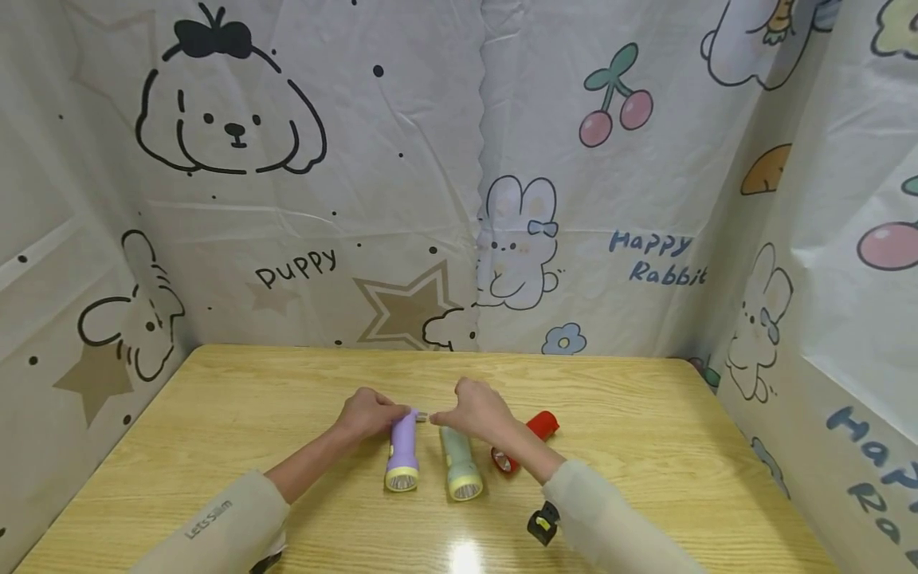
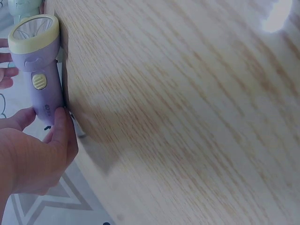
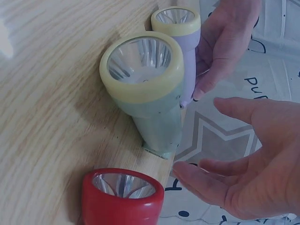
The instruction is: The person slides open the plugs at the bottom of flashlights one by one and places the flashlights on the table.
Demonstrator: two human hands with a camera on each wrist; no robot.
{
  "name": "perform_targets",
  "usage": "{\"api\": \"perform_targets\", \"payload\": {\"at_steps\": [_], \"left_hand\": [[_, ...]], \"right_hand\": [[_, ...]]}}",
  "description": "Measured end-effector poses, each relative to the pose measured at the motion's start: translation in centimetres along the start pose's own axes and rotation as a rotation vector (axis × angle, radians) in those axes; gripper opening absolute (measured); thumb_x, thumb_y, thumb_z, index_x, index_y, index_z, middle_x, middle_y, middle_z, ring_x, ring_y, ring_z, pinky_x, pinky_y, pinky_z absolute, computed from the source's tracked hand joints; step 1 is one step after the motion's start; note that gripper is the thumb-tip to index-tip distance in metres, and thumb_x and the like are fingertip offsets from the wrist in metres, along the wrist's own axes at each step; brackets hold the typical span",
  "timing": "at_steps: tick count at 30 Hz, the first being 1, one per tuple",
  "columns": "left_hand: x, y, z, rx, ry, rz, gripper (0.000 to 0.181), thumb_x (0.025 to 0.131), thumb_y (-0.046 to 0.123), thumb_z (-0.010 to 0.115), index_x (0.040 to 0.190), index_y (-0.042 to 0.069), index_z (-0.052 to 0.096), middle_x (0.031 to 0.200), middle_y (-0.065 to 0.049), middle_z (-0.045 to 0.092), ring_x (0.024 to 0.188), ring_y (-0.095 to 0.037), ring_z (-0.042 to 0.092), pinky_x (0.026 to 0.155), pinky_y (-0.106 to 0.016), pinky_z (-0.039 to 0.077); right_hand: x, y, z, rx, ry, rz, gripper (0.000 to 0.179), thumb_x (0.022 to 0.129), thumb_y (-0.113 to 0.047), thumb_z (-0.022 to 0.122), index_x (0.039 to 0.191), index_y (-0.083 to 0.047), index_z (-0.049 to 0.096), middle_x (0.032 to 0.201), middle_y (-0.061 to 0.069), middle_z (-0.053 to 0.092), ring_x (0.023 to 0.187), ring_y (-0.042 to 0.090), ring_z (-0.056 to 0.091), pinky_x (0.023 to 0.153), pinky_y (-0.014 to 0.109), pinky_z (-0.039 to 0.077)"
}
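Note:
A purple flashlight (image 1: 403, 450) with a pale yellow rim lies on the wooden table, lens toward me. My left hand (image 1: 369, 413) pinches its tail end between thumb and fingers, as the left wrist view also shows. A small silvery piece (image 1: 421, 416) sticks out to the right at that tail; its kind is too small to tell. My right hand (image 3: 262, 159), thumb and fingers spread apart and holding nothing, hovers by the tail of a mint green flashlight (image 3: 157, 119). In the head view the hand hides part of that tail. A red flashlight (image 1: 543, 425) lies partly behind my right forearm.
The wooden table (image 1: 617, 422) meets a patterned cloth curtain (image 1: 402, 199) at the back and sides. A black strap-like item (image 1: 543, 523) shows at my right sleeve. Green and purple flashlights lie close side by side, the red one right of them.

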State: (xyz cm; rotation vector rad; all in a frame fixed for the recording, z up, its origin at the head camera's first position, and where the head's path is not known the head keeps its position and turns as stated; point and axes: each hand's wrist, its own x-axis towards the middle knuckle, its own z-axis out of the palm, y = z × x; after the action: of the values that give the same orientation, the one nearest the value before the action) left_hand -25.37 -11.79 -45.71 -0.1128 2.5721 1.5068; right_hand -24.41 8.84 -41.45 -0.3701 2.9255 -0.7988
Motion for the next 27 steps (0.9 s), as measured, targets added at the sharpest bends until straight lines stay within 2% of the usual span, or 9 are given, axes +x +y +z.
{"api": "perform_targets", "payload": {"at_steps": [2,4,11,21,27], "left_hand": [[0.01,-0.09,0.0,0.002,-0.003,0.004,0.024,0.088,0.019,0.075,0.091,-0.005,0.075,0.097,-0.013,0.068,0.081,-0.022,0.063,0.068,-0.03,0.053],[-0.09,-0.03,-0.07,0.005,-0.003,0.006,0.024,0.088,0.02,0.075,0.089,-0.005,0.075,0.095,-0.013,0.068,0.08,-0.021,0.063,0.066,-0.028,0.052],[-0.26,0.14,-0.1,0.021,0.008,0.003,0.024,0.086,0.021,0.077,0.085,-0.003,0.075,0.089,-0.01,0.069,0.077,-0.02,0.061,0.064,-0.028,0.05],[-0.07,0.14,-0.18,0.03,0.007,-0.012,0.026,0.088,0.022,0.076,0.089,-0.004,0.075,0.094,-0.011,0.069,0.08,-0.021,0.062,0.068,-0.031,0.053],[0.1,0.01,-0.03,0.029,0.004,-0.013,0.025,0.088,0.021,0.076,0.089,-0.004,0.075,0.093,-0.011,0.069,0.079,-0.021,0.063,0.067,-0.03,0.052]], "right_hand": [[-0.08,0.04,0.01,-0.002,-0.022,0.011,0.04,0.081,-0.035,0.083,0.079,-0.005,0.056,0.061,0.001,0.045,0.051,0.011,0.039,0.045,0.025,0.032],[-0.14,0.11,0.04,-0.004,-0.044,0.022,0.041,0.08,-0.034,0.084,0.075,-0.007,0.054,0.059,-0.001,0.04,0.05,0.01,0.037,0.044,0.024,0.029],[-0.34,0.42,0.2,-0.004,-0.105,0.048,0.04,0.081,-0.034,0.083,0.079,-0.006,0.055,0.064,0.001,0.046,0.056,0.012,0.042,0.047,0.025,0.033],[-0.42,0.9,0.52,0.061,-0.153,0.054,0.036,0.082,-0.03,0.081,0.079,-0.005,0.056,0.065,0.001,0.048,0.056,0.013,0.043,0.048,0.026,0.035],[-0.61,1.02,0.79,0.082,-0.183,0.094,0.039,0.082,-0.032,0.082,0.085,-0.004,0.055,0.071,0.006,0.054,0.058,0.016,0.05,0.048,0.027,0.041]]}}
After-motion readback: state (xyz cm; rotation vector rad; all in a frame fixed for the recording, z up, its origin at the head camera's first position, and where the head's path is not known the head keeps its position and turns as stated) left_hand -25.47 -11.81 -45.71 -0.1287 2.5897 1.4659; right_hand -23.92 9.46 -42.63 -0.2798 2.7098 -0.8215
